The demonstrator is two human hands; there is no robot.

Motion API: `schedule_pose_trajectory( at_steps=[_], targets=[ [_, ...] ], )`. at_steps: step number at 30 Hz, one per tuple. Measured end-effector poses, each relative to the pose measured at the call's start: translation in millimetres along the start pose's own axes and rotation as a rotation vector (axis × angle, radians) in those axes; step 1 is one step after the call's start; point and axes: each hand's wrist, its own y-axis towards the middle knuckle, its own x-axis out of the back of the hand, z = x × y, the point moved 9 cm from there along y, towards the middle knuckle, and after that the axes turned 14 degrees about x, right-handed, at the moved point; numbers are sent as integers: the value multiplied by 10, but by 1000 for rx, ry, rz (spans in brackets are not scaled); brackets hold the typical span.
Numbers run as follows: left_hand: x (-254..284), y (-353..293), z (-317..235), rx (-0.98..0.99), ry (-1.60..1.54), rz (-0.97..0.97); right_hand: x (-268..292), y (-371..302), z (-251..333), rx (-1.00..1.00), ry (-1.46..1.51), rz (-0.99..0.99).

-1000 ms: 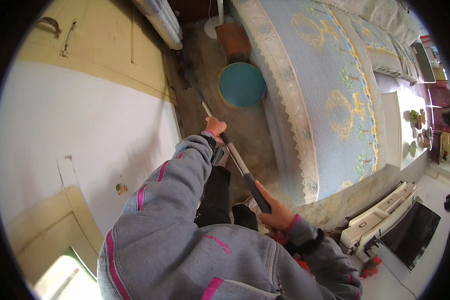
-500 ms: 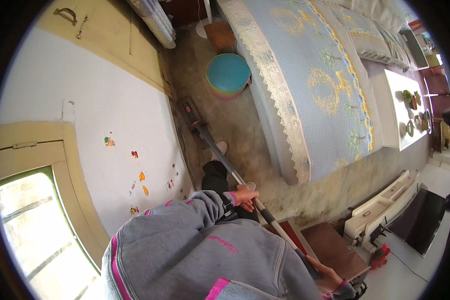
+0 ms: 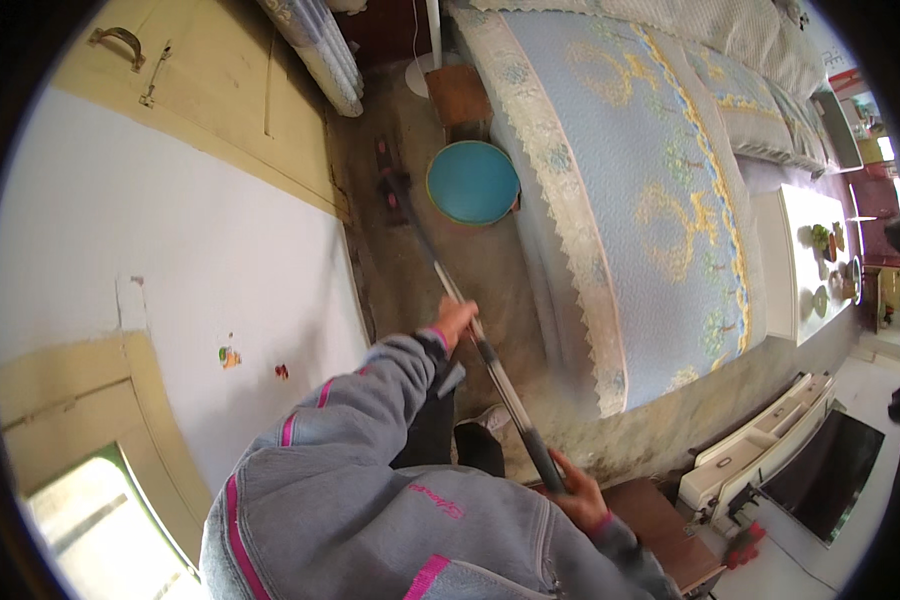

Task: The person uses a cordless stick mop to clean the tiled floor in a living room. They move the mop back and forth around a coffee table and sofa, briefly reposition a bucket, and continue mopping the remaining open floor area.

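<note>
White wall (image 3: 210, 230): edges the narrow floor strip; a wide leftward swing could scrape the mop along its foot.
Patterned curtain (image 3: 315, 50): hangs beyond the mop; pushing farther that way could catch its hem.
Flat mop head (image 3: 390, 180): out at the far end of the pole, on the concrete floor between wall and stool, blurred; uneven pressure from so far off could tip or twist it.
Left hand (image 3: 457, 318): fingers curled closed around the pole's middle; a loose hold here could let the pole roll.
Round blue-topped stool (image 3: 473, 183): just right of the mop head; a small sideways drift could bump and shift it.
Mop pole (image 3: 510, 395): slants between the hands, over a white shoe (image 3: 488, 418); stepping forward carelessly could foul it.
Right hand (image 3: 578, 492): fingers wrapped on the dark grip, some hidden, so their exact closure I cannot tell.
Lace-edged bedspread (image 3: 595, 290): hangs right of the pole; swinging right could snag the trim.
Brown tabletop (image 3: 660, 530): near the right hand; a hasty backward pull could knock knuckles against it.
</note>
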Motion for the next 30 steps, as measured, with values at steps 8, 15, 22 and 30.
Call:
schedule_pose_trajectory(
  at_steps=[8,15,22,30],
  targets=[
    [595,390,-2310,-196,-8,-56,-1275,2700,1199,79,61,143],
    [584,743,-1596,-111,557,-309,-1003,2047,808,152,-266,235],
    [-22,727,-159,-521,1789,-71,-168,320,211,83,-431,318],
    [-491,-886,2364,361,736,300,785,-1939,-537,-87,-413,360]
  ],
)
